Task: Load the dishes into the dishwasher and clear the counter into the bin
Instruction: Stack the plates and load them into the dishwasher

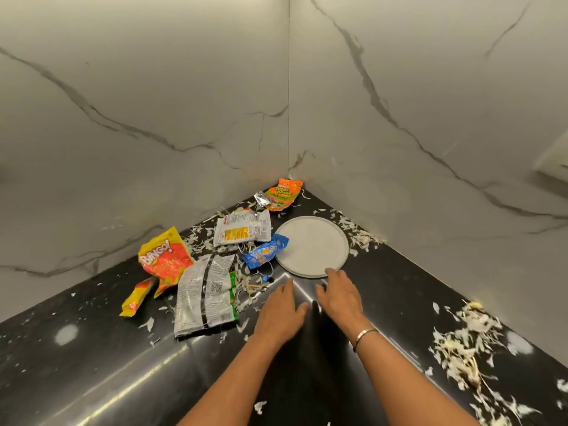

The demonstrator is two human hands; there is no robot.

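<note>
A round grey plate (pixel 312 245) lies flat in the corner of the black counter (pixel 92 364). My right hand (pixel 339 298) reaches over the counter with straight fingers, its fingertips at the plate's near rim. My left hand (pixel 281 312) is beside it, fingers straight, holding nothing. Left of the plate lie empty wrappers: a blue packet (pixel 266 251) touching the plate's rim, a silver bag (pixel 205 298), a red-and-yellow chip bag (pixel 164 258), a white packet (pixel 242 230) and an orange packet (pixel 283 194) in the corner.
White vegetable shreds are scattered among the wrappers and heaped at the right (pixel 464 348) of the counter. A small yellow wrapper (pixel 136 299) lies at the left. Marble walls (pixel 153 118) close the corner on two sides.
</note>
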